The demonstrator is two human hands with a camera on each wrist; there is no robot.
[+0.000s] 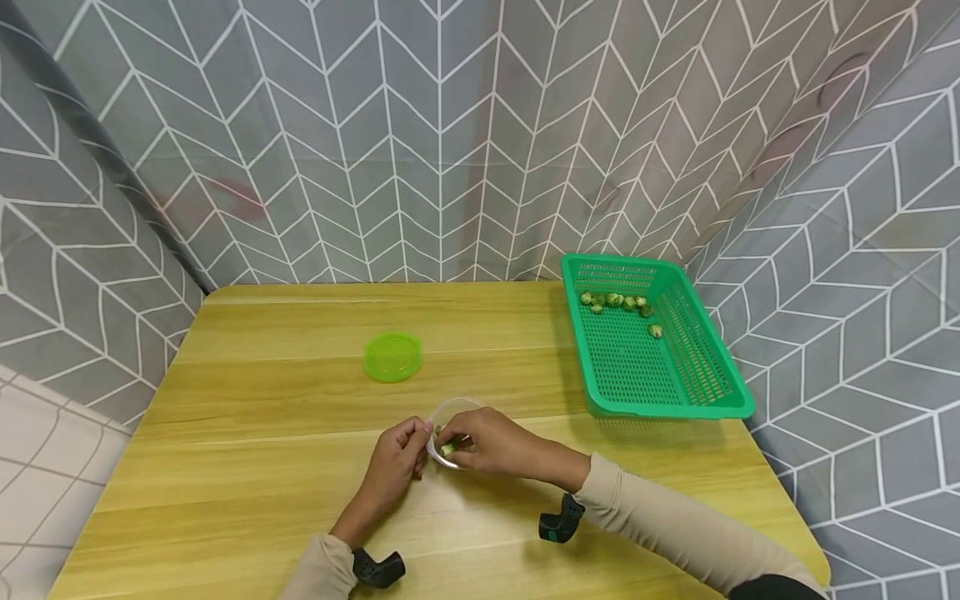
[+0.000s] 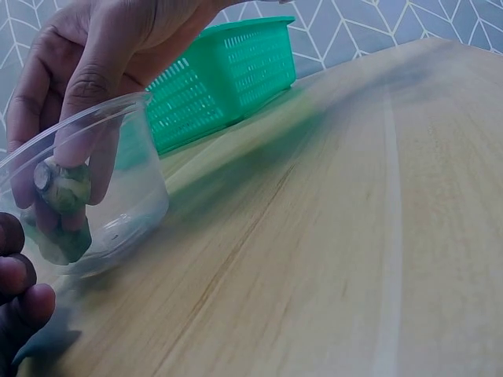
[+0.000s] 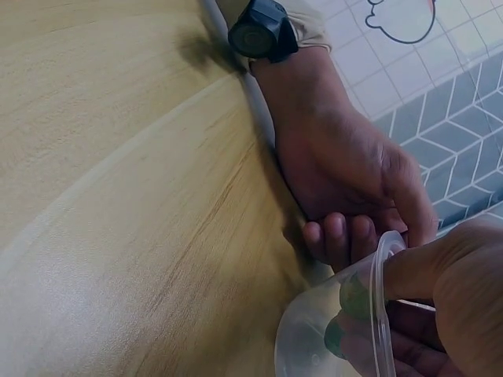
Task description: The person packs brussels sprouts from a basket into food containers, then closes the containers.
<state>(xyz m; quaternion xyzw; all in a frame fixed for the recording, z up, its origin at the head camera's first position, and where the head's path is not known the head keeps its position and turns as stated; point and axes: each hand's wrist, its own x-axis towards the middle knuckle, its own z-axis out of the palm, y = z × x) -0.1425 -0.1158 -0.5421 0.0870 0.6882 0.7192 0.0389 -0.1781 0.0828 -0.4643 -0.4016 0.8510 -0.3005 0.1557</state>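
My left hand (image 1: 392, 465) pinches the near-left rim of a clear round plastic tub (image 1: 453, 407) standing on the table. From the right, my right hand (image 1: 506, 444) reaches into the tub, thumb and fingers around a Brussels sprout (image 2: 69, 187). Just below that one, a second green sprout (image 2: 67, 244) shows through the tub's wall, close to the fingertips. In the right wrist view, the left thumb lies over the rim while the other fingers curl beside the tub's outside.
A green perforated basket (image 1: 633, 410) stands at the back right, with several Brussels sprouts (image 1: 615, 300) mostly along its far side. Beyond the tub lies a round green lid (image 1: 392, 357). A patterned grey curtain (image 1: 450, 150) hangs along the back of the wooden table (image 1: 247, 467).
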